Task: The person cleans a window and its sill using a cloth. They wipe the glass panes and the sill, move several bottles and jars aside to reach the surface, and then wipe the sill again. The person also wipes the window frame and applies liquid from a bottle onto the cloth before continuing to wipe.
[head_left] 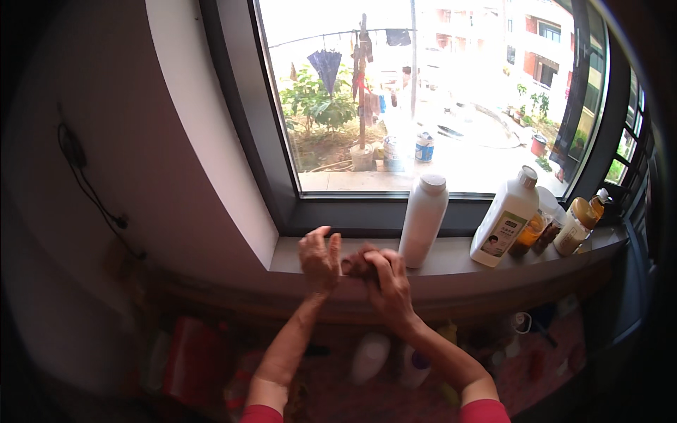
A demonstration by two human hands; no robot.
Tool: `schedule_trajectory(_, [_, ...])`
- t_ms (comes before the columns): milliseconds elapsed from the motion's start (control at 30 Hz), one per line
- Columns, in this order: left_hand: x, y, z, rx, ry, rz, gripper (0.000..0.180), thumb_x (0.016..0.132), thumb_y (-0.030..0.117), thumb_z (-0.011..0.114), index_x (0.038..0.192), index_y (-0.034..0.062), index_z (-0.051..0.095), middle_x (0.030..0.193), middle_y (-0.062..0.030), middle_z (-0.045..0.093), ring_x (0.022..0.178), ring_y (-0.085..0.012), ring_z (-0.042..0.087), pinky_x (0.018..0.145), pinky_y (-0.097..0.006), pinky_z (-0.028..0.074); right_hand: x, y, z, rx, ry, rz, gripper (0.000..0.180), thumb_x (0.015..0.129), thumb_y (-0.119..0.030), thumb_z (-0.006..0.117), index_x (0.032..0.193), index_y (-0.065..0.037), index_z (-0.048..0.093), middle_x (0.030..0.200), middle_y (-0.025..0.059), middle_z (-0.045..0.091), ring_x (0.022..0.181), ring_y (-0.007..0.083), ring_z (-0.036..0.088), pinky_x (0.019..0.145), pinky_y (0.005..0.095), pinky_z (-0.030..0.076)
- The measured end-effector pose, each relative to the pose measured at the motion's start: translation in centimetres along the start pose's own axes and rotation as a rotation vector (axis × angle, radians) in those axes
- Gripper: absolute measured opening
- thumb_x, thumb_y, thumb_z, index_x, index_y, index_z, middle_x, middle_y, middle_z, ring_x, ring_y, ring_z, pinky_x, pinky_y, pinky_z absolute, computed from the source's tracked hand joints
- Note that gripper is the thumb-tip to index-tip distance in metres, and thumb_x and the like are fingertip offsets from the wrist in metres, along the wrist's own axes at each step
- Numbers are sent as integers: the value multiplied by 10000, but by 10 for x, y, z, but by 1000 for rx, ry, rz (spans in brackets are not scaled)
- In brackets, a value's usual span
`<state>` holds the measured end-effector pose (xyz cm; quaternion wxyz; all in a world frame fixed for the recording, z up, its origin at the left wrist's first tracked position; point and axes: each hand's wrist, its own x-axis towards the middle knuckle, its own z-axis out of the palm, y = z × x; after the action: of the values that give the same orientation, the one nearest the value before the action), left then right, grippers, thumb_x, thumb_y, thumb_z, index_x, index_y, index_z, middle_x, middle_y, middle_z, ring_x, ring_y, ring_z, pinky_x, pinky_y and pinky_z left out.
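Note:
Over the windowsill's front edge, my right hand (389,282) is closed around a small dark brown thing (358,262). It is blurred; its left end seems to have a round opening, and I cannot make out its kind. Just left of it, my left hand (321,259) is raised, fingers upward and apart, with nothing in it. A tall plain white bottle (424,222) stands upright on the sill, close to the right of my right hand.
Farther right on the sill (458,262) stand a white labelled bottle (505,218), an amber jar (527,236) and a gold-capped jar (575,227). A window (437,106) rises behind. Below in shadow are a red container (194,359) and a pale bottle (370,357).

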<state>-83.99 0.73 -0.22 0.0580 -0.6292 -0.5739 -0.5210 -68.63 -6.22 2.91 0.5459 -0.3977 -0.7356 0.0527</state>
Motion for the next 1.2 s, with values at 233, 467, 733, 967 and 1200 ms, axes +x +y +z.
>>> schedule_trajectory(233, [14, -49, -31, 291, 38, 276, 392, 834, 255, 682, 1095, 14, 516, 1094, -145, 531, 1069, -341, 473, 932, -447, 399, 81, 69, 101, -598, 142, 339, 333, 841, -98, 567, 1167, -161, 542, 1098, 97, 493, 1074, 309, 461, 851, 449, 373])
schedule_trajectory(467, [5, -63, -28, -42, 69, 107, 262, 829, 137, 587, 1011, -6, 463, 1069, -188, 542, 1005, -355, 484, 887, -433, 401, 107, 61, 165, -318, -1, 120, 260, 813, -94, 551, 1069, -130, 576, 1012, 102, 560, 983, 310, 515, 839, 430, 409])
schedule_trajectory(733, [3, -59, -24, -112, 252, 22, 196, 826, 92, 505, 994, -4, 476, 1048, -185, 549, 954, -336, 523, 875, -415, 406, 127, 59, 174, -395, -293, -249, 239, 828, -86, 527, 1038, -84, 642, 1003, 102, 602, 995, 268, 565, 825, 380, 470])
schedule_trajectory(967, [6, -70, -19, -100, 264, -87, 131, 875, 102, 448, 926, 3, 518, 934, -157, 565, 854, -313, 548, 793, -393, 437, 137, 55, 102, -89, -397, 122, 246, 786, -226, 611, 965, -84, 704, 883, 159, 683, 863, 300, 654, 827, 387, 501])
schedule_trajectory(1200, [3, -64, -23, -74, 287, -44, 134, 885, 102, 454, 935, 0, 526, 893, -161, 558, 832, -322, 543, 778, -405, 437, 134, 43, 165, -51, -230, 82, 441, 763, -53, 630, 1183, -91, 500, 1088, 158, 591, 1057, 346, 546, 850, 458, 459])
